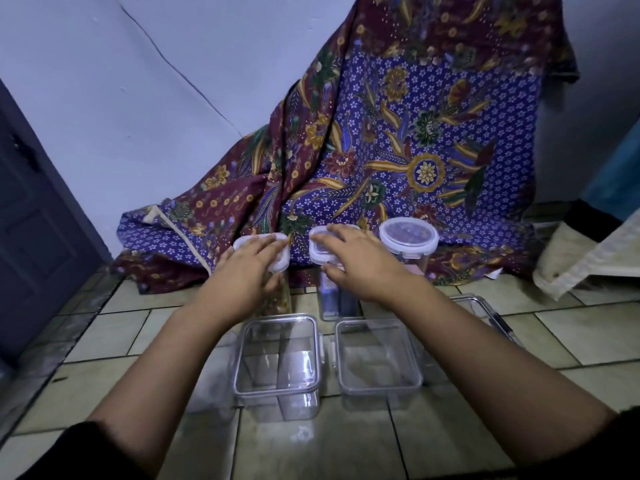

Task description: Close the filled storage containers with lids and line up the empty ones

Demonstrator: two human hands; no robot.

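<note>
Two empty clear boxes are sitting near: left box (277,362), right box (379,363). Left hand (249,268) and right hand (360,258) are each spread, pressing a lid on far jars; third jar (408,242) is standing lidded at right

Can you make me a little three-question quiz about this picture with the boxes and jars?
1. True or false: the right hand rests on the middle jar's lid.
2. How many tall jars stand in the back row, counting the right jar?
3. The two square boxes in front, the left box and the right box, look: A) full of rice, B) empty, C) stacked.

Key: 1 true. 2 three. 3 B.
</note>
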